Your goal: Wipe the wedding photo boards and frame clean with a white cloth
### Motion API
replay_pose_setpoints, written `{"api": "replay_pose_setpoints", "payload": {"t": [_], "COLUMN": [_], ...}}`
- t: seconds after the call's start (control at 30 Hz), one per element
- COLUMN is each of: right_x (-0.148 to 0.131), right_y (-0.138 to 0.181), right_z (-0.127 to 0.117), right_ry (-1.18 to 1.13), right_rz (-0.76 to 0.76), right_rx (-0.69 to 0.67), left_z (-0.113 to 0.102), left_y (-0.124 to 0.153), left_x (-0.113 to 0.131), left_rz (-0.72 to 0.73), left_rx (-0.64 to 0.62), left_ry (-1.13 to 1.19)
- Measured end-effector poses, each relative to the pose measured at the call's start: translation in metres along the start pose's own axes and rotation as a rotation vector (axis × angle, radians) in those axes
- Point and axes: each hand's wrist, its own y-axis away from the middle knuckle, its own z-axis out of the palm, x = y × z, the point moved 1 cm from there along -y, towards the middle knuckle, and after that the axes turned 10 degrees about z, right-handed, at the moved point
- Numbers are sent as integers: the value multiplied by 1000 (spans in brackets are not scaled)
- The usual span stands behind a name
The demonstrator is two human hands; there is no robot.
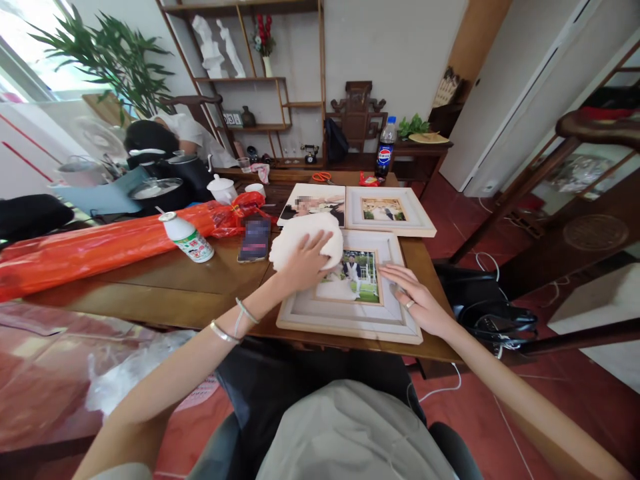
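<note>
My left hand lies with spread fingers on a white, rounded, soft-looking cloth or pad. The pad covers the upper left part of a white picture frame, which lies flat at the table's near edge. Inside that frame is a wedding photo, partly hidden by the pad and hand. Stretched out flat, my right hand rests on the frame's right side, fingertips by the photo. Behind lie a second white framed photo and, to its left, a photo print, partly covered by the pad.
Left on the wooden table are a phone, a white bottle and a long orange-red wrapped bundle. Orange scissors and a cola bottle stand farther back. Another person leans over beyond the pots.
</note>
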Motion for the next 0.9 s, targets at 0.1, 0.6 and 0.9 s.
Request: {"api": "replay_pose_setpoints", "payload": {"t": [0.1, 0.6, 0.9], "right_x": [1, -4, 0], "right_y": [0, -2, -2], "right_z": [0, -1, -1], "right_ry": [5, 35, 24], "right_rz": [5, 2, -34], "right_rx": [-3, 5, -11], "left_z": [6, -63, -9], "left_y": [-12, 72, -6], "left_x": [-11, 116, 30], "left_rz": [-16, 137, 22], "left_rx": [12, -160, -62], "left_ry": [-27, 243, 50]}}
